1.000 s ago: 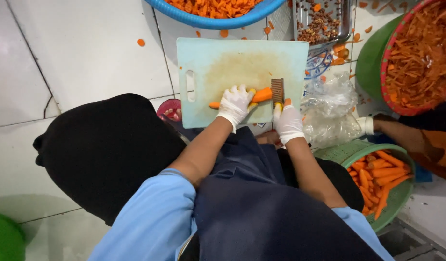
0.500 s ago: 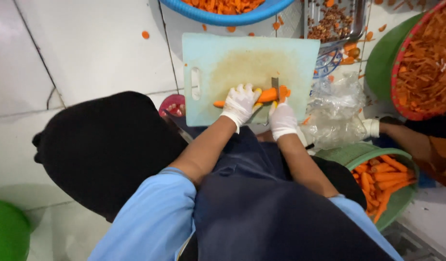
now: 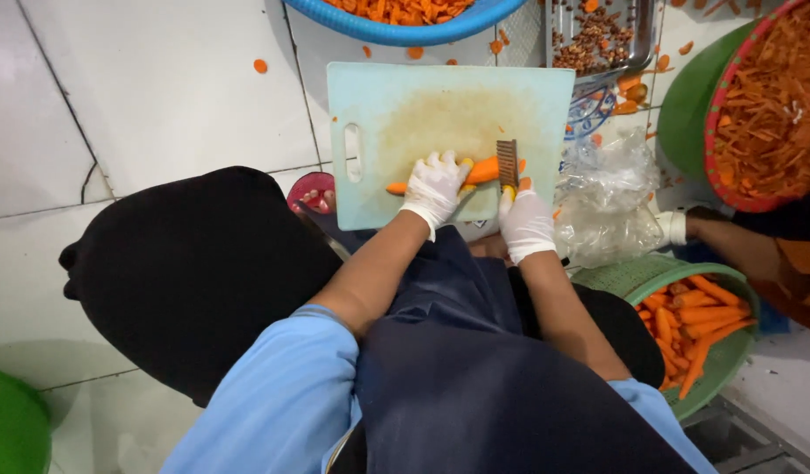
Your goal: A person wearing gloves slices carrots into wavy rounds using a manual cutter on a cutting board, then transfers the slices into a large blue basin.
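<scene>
A pale green cutting board (image 3: 396, 105) lies on the white tiled floor in front of me. On it rests a peeled carrot (image 3: 484, 169), lying left to right. My left hand (image 3: 436, 186), in a white glove, presses down on the carrot's left part. My right hand (image 3: 526, 224), also gloved, grips a crinkle-cut knife (image 3: 508, 163) whose ridged blade stands upright across the carrot's right end. A small cut piece lies just right of the blade.
A blue basin (image 3: 405, 19) of cut carrot sits beyond the board, a metal tray (image 3: 598, 35) to its right. A red-rimmed basket (image 3: 765, 105) of carrot strips and a green basket (image 3: 695, 325) of whole carrots stand at right. Another person's gloved hand (image 3: 673, 228) reaches in beside a clear plastic bag (image 3: 607, 197).
The knife shifted slightly left along the carrot and stands on it again. My left hand slid a little left with the carrot. The view moved closer to the board.
</scene>
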